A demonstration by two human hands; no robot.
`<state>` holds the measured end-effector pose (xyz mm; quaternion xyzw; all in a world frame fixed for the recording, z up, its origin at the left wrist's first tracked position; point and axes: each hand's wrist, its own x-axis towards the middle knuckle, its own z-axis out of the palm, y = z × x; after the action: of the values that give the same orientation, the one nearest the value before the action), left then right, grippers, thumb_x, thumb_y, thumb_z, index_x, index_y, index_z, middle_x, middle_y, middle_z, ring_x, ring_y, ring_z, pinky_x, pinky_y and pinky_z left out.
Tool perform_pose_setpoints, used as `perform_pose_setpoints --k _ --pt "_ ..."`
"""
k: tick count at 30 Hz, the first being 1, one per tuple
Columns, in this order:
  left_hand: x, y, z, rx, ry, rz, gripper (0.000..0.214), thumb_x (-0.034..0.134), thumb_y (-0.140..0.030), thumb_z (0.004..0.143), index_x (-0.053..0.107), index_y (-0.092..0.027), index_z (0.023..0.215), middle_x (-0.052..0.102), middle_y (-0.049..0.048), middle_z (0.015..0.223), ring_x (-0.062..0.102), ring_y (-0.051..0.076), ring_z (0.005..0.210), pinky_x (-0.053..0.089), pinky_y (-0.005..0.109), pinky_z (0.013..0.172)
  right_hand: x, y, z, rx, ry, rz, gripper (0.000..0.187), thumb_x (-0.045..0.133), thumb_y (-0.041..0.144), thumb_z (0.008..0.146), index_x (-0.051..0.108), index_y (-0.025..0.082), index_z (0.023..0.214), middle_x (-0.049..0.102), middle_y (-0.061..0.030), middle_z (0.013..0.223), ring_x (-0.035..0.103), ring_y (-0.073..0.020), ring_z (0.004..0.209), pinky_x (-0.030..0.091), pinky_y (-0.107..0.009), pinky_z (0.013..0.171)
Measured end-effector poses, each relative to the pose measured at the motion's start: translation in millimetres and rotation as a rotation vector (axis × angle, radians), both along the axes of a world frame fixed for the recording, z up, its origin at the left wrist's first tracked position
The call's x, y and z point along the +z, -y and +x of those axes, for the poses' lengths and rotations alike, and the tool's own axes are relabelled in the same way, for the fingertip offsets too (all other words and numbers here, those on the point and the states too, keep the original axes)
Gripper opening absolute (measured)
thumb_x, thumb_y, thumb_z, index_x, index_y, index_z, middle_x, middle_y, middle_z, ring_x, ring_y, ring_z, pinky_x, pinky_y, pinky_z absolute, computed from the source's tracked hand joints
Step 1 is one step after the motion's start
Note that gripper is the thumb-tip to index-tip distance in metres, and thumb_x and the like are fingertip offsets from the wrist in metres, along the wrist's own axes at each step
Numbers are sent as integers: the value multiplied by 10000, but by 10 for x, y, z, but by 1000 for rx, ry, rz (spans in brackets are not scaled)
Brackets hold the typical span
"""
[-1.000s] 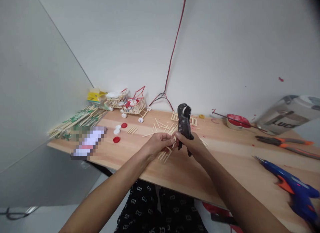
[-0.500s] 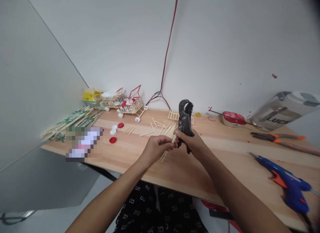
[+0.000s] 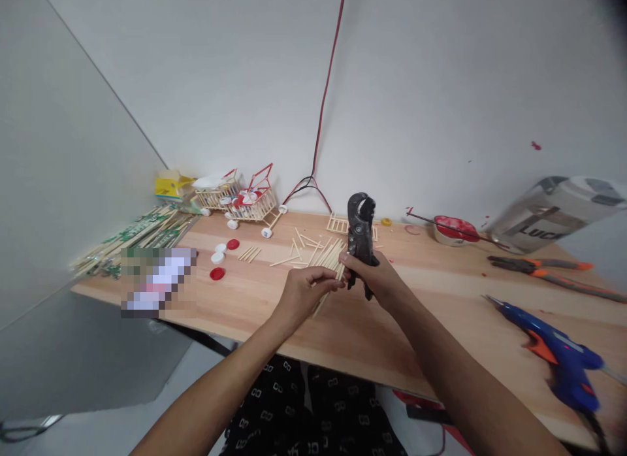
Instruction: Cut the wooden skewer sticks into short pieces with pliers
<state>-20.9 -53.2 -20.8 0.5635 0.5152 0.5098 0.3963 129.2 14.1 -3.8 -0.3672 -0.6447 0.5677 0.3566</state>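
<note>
My right hand (image 3: 375, 276) is wrapped round a black hand cutter (image 3: 360, 224), held upright with its jaws at the top. Just to its left, my left hand (image 3: 308, 291) is closed in a pinch on a thin wooden stick (image 3: 339, 271), its fingertips close to the right hand's. A loose pile of pale wooden sticks (image 3: 323, 255) lies on the table beneath and behind both hands. Partly hidden behind the cutter is a small ladder-like frame of sticks (image 3: 337, 223).
Two stick-built carts (image 3: 255, 204) with cap wheels stand at back left. Bundled sticks (image 3: 142, 234), a blurred phone-like object (image 3: 159, 283) and bottle caps (image 3: 217, 273) lie left. On the right are a red paint cup (image 3: 455, 230), pliers (image 3: 533, 268), a blue glue gun (image 3: 548, 345) and a grey container (image 3: 553, 214).
The view has shifted slightly, so everything sits a little further left. Both hands keep almost the same pose, with the cutter still in the right one.
</note>
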Motion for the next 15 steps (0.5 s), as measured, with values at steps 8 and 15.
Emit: perform_pose_setpoints --k 8,15 --pt "-5 29 22 4 -26 -19 119 671 -289 746 723 -183 734 691 21 695 620 146 687 470 251 675 -5 -2 12 47 8 12 290 591 426 791 580 168 659 592 -10 576 560 -126 534 419 -225 489" --pt "8 -9 -2 -209 238 -162 214 664 -331 754 709 -130 813 713 75 788 621 126 677 494 258 689 -19 -46 52 23 40 -1 295 615 445 771 585 162 693 588 -9 558 562 -135 514 434 -237 487"
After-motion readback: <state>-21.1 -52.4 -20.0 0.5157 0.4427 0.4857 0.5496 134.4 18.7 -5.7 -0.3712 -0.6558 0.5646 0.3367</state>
